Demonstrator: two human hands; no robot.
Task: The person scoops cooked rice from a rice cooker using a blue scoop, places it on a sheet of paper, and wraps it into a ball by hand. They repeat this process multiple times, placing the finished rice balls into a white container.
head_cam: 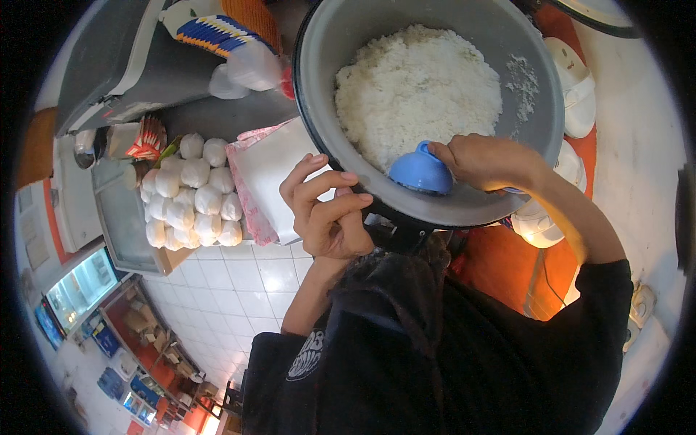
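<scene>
A large grey pot (535,136) holds a mound of cooked white rice (418,92). My right hand (481,163) grips a blue plastic scoop (421,171), its rounded back facing up. The scoop rests low against the pot's near inner wall, beside the edge of the rice. A bit of blue shows past the far side of my fist. At the pot's near left rim is my left hand (331,212), its fingers bent and apart with nothing in them. Its fingertips overlap the rim; whether they touch it I cannot tell.
White wrapping paper sheets (277,174) lie left of the pot, near a pile of rounded white packets (185,201). Plastic bags (253,65) sit farther back. White rice cookers or similar appliances (571,92) stand along the right wall. A tiled floor (234,288) shows below.
</scene>
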